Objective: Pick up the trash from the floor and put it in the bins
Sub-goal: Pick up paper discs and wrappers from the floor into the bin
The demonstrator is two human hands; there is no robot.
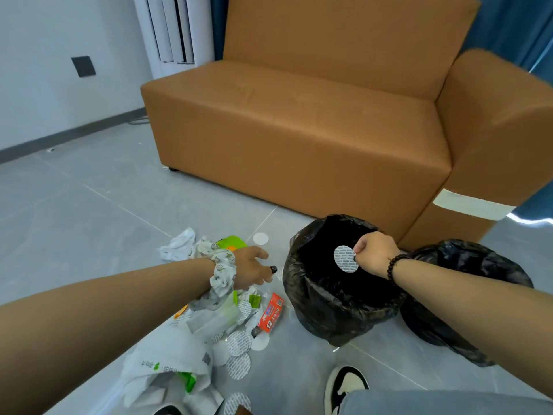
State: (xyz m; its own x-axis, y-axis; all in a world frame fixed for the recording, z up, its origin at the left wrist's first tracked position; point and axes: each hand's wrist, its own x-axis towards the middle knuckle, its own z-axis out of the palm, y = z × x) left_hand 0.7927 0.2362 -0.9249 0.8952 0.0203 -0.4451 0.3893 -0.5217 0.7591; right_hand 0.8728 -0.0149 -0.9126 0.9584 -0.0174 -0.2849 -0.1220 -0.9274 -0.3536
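Observation:
My right hand (375,257) pinches a round silver foil seal (345,259) over the open mouth of the near black-lined bin (335,310). A second black-lined bin (466,298) stands just to its right. My left hand (254,268), with a patterned scrunchie on the wrist and a dark ring, reaches down over the trash pile; whether it grips anything I cannot tell. The pile holds several foil discs (238,342), a red packet (270,314), green wrappers (232,242), crumpled white paper (179,244) and a white plastic bag (167,363).
A tan sofa (299,121) stands close behind the bins. A loose white disc (260,238) lies on the grey tile floor near it. My shoe (344,384) and trouser leg are at the bottom right. A white standing unit (173,31) is at the back wall.

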